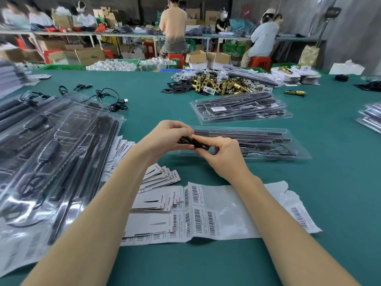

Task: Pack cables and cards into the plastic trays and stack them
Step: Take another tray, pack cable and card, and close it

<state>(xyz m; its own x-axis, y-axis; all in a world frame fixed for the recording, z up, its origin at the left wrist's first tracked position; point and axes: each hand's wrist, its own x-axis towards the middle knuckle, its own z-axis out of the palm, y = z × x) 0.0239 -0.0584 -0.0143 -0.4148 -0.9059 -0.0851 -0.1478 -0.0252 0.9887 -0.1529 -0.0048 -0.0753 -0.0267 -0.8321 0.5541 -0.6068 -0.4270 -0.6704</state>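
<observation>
Both hands hold a small bundled black cable (190,142) above the near end of a clear plastic tray (268,143) that lies across the green table and holds long black rods. My left hand (165,137) pinches the cable's left end and my right hand (222,153) grips its right end. White printed cards (158,195) lie fanned out under my forearms. A stack of filled trays (239,109) sits farther back. Loose black cables (111,100) lie at the back left.
A large pile of clear trays (51,153) covers the left side. Barcode label sheets (237,211) lie in front. Brass lock parts (222,83) are heaped at the back, more tray stacks (371,118) at the right edge. People work at benches behind.
</observation>
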